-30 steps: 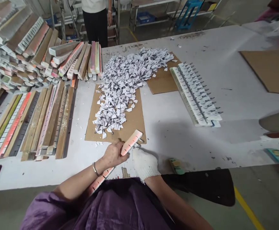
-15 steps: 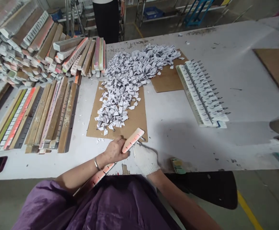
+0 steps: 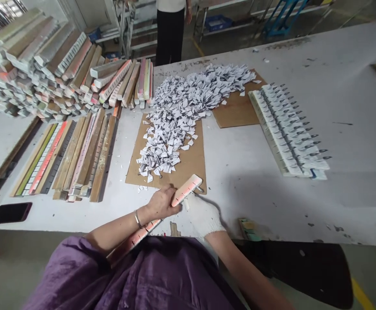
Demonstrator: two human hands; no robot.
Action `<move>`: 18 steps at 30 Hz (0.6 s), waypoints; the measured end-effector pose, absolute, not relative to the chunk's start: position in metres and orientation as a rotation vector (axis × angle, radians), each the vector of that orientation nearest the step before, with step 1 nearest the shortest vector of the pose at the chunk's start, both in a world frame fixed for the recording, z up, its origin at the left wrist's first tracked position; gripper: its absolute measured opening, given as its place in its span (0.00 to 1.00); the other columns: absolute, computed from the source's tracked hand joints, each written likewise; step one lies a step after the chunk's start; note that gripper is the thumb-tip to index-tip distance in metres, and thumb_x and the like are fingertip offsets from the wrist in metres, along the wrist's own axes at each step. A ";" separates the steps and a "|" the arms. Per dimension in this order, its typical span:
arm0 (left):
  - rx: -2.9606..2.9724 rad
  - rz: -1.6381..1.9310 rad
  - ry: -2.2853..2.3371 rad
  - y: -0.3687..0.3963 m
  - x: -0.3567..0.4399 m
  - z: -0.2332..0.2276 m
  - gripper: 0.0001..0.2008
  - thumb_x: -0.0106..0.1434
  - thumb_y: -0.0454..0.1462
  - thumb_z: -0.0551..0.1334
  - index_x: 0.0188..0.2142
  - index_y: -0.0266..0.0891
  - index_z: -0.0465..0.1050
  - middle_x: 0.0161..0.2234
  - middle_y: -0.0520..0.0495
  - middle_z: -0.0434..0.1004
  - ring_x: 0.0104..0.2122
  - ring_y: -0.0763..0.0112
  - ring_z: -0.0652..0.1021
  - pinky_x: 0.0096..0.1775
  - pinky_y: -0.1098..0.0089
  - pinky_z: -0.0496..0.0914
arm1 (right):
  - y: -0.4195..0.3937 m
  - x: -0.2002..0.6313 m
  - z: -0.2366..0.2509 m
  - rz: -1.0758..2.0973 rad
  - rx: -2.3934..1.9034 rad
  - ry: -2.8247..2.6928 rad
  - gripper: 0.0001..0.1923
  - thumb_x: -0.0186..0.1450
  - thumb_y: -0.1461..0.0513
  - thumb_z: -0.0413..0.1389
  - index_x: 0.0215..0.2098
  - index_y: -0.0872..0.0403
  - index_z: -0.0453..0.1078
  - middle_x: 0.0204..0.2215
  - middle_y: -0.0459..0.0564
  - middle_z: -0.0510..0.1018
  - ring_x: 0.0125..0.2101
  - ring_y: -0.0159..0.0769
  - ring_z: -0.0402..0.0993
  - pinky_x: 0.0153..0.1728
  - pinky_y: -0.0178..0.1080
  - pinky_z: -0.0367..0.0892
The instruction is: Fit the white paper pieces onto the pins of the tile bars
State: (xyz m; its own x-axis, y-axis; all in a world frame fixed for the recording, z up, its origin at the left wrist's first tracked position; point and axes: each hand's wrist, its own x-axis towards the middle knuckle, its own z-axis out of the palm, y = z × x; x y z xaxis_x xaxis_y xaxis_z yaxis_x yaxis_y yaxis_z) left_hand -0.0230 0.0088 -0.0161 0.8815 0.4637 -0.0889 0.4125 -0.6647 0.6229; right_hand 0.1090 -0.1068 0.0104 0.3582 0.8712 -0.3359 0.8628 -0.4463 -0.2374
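My left hand (image 3: 162,202) grips a long pink-and-white slotted strip (image 3: 188,189) that runs from my lap up onto the white table (image 3: 246,181). My right hand (image 3: 202,215), in a white knit glove, presses against the strip's right side near small metal hooks; what its fingers pinch is hidden. Just beyond the strip's tip lies a cardboard sheet (image 3: 188,165) carrying a big heap of small white tags (image 3: 181,112) with hooks.
Slotted strips are stacked (image 3: 42,69) at the far left, with more laid flat (image 3: 72,155) beside them. A filled strip row (image 3: 288,129) lies to the right. A black phone (image 3: 11,212) sits near the front left edge. A person stands (image 3: 171,30) behind the table.
Both hands stay on the strip with hardly any movement. The view has swung left, so everything on the table has slid to the right in the picture.
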 end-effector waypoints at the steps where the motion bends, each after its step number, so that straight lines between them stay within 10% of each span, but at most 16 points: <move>1: 2.381 0.103 0.622 0.011 -0.022 -0.014 0.21 0.56 0.41 0.70 0.47 0.35 0.72 0.46 0.40 0.73 0.42 0.58 0.77 0.46 0.60 0.74 | -0.108 0.111 0.012 0.663 -2.563 -1.620 0.14 0.71 0.64 0.46 0.44 0.54 0.73 0.34 0.54 0.83 0.33 0.41 0.80 0.26 0.39 0.56; 6: 2.370 0.338 0.768 0.039 -0.030 0.000 0.21 0.63 0.49 0.67 0.49 0.38 0.71 0.44 0.42 0.73 0.42 0.59 0.77 0.45 0.61 0.74 | -0.131 0.113 -0.006 0.665 -2.515 -1.211 0.22 0.74 0.57 0.43 0.63 0.50 0.64 0.51 0.52 0.81 0.42 0.44 0.81 0.36 0.40 0.66; 10: 2.418 0.449 1.092 0.061 -0.056 -0.012 0.04 0.68 0.36 0.61 0.35 0.41 0.67 0.39 0.43 0.72 0.36 0.62 0.75 0.40 0.62 0.71 | -0.150 0.103 -0.045 0.624 -2.392 -1.084 0.24 0.73 0.56 0.41 0.61 0.54 0.66 0.58 0.55 0.77 0.52 0.46 0.77 0.50 0.43 0.68; 18: 2.309 0.567 1.003 0.054 -0.075 -0.007 0.08 0.69 0.32 0.52 0.32 0.43 0.59 0.29 0.49 0.69 0.29 0.66 0.72 0.36 0.64 0.68 | -0.149 0.096 -0.034 0.646 -2.290 -1.012 0.22 0.71 0.55 0.44 0.57 0.53 0.69 0.53 0.54 0.79 0.52 0.48 0.76 0.54 0.47 0.69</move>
State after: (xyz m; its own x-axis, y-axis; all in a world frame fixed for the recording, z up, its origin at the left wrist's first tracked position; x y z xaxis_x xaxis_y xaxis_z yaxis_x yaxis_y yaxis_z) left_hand -0.0751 0.0536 -0.0072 0.6321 0.7591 0.1559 0.5252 -0.5676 0.6340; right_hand 0.0960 -0.1491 -0.0336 0.6011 0.7731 -0.2025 0.5096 -0.5660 -0.6480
